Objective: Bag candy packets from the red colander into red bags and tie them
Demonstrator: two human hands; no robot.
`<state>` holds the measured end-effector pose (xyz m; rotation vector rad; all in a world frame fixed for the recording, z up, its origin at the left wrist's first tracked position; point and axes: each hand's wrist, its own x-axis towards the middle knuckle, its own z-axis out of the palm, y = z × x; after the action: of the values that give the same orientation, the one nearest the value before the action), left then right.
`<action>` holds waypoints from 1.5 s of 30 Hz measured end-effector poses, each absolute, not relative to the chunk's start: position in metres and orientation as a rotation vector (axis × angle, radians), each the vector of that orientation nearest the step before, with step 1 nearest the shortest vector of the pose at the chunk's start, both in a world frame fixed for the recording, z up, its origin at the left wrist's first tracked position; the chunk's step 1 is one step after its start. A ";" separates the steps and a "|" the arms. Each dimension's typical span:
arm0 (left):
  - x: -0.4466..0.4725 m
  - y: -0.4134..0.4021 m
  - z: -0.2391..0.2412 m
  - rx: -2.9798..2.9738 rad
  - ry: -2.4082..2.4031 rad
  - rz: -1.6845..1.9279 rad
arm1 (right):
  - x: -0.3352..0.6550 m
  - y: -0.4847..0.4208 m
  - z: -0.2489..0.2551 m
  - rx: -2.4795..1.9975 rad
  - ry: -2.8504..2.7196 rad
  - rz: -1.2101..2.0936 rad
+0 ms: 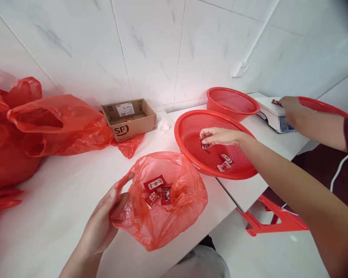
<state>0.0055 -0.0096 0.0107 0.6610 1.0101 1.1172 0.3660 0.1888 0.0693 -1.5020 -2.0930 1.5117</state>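
My left hand [104, 216] grips the rim of a thin red plastic bag [174, 227], its thumb at the bag's mouth. Inside the bag lie three wrapped pieces: a longer red packet [154, 183], a red and gold wrapped candy [152, 199] and a dark red wrapped candy [166, 196]. Over the large red plastic colander [188, 127], my right hand [217, 136] pinches a small dark red wrapped candy [205, 146] between its fingertips. Two more small wrapped pieces [224, 166] rest on the colander's bottom, below my right wrist.
Full red plastic bags [66, 123] are heaped at the left. A cardboard box [139, 127] stands by the wall. Behind the large colander is a second red colander [232, 100]. At right, a co-worker's hand [291, 108] holds a small packet over a white scale [274, 112]. A red stool [266, 224] stands below.
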 end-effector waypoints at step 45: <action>0.002 -0.008 0.000 0.728 0.978 1.143 | 0.380 0.137 0.066 -2.124 -2.431 0.543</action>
<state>0.0024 -0.0079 0.0002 0.7275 0.9776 1.1434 0.3801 0.1368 0.0661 -2.1243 -2.4312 0.5430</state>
